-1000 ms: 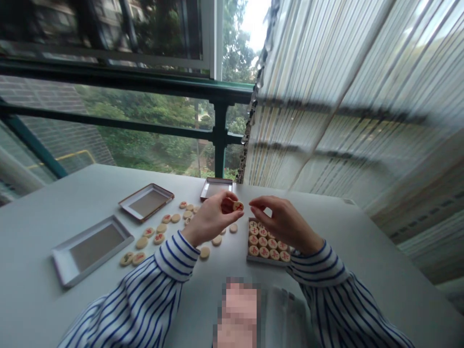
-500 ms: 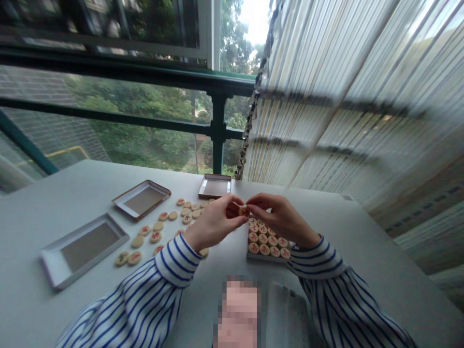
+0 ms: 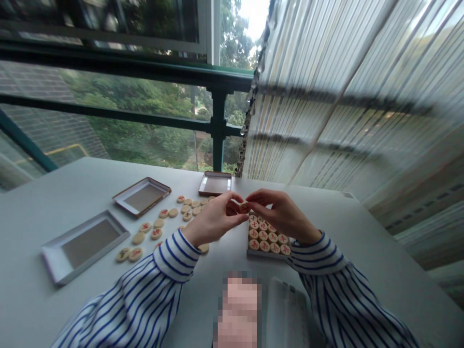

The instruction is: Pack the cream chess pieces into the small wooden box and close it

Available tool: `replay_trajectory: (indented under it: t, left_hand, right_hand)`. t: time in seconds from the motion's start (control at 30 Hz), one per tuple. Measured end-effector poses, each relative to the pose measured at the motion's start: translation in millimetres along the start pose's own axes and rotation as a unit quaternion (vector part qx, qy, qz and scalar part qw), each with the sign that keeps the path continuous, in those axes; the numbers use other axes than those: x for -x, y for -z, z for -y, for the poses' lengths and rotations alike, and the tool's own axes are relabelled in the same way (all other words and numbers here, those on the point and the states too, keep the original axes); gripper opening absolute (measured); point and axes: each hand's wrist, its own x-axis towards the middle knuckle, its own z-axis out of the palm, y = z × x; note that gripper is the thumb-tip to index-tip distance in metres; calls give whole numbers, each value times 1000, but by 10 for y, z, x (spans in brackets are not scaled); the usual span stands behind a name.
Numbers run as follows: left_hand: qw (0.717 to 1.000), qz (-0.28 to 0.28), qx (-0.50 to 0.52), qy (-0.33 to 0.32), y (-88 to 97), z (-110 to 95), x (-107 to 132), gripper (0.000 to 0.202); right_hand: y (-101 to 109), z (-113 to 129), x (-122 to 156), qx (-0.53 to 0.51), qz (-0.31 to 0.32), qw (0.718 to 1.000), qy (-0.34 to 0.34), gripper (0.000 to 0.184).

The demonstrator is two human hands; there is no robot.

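Between my two hands is a round Chinese chess piece (image 3: 244, 208), its marked face turned toward me. My left hand (image 3: 219, 212) is closed, with thumb and fingers around the piece's left side. The fingertips of my right hand (image 3: 273, 208) pinch its right side. Below my right hand stands a shallow box (image 3: 268, 254) with rows of red-marked chess pieces (image 3: 264, 236); the hand and sleeve hide its right and far parts. Loose chess pieces (image 3: 158, 223) lie scattered to the left, some face up and some blank side up, partly behind my left hand and sleeve.
On the white table (image 3: 32, 212) are a white tray (image 3: 85, 246) at left, a brown-edged tray (image 3: 142, 195) behind it, and a smaller tray (image 3: 215, 182) at the far edge. A clear plastic case (image 3: 288, 314) lies near me. Beyond are a green railing (image 3: 218, 111) and a string curtain (image 3: 326, 96).
Both hands stay together around the piece with only slight shifts of the fingers. The view has tilted a little; the boxed and loose pieces have not visibly moved.
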Motion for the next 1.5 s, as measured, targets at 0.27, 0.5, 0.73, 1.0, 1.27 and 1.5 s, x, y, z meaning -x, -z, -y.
replay_trajectory:
  t: [0.27, 0.5, 0.73, 1.0, 1.27, 1.5]
  left_hand:
    - [1000, -10, 22, -6, 15, -39, -9, 20]
    - [1000, -4, 18, -17, 39, -59, -5, 21]
    - [1000, -1, 20, -6, 63, -50, -16, 22]
    - [1000, 4, 17, 2, 47, -32, -12, 23]
    - [1000, 4, -14, 7, 65, -4, -14, 27]
    - [999, -5, -33, 0, 94, 14, -20, 27]
  right_hand:
    - [6, -5, -2, 18, -1, 1000, 10, 17]
    - [14, 7, 0, 1, 7, 1000, 0, 16]
    - [17, -11, 7, 11, 17, 1000, 0, 17]
    - [13, -27, -3, 35, 12, 999, 10, 20]
    - [-10, -66, 4, 37, 19, 999, 6, 18]
    - [-26, -79, 9, 26, 36, 999, 6, 18]
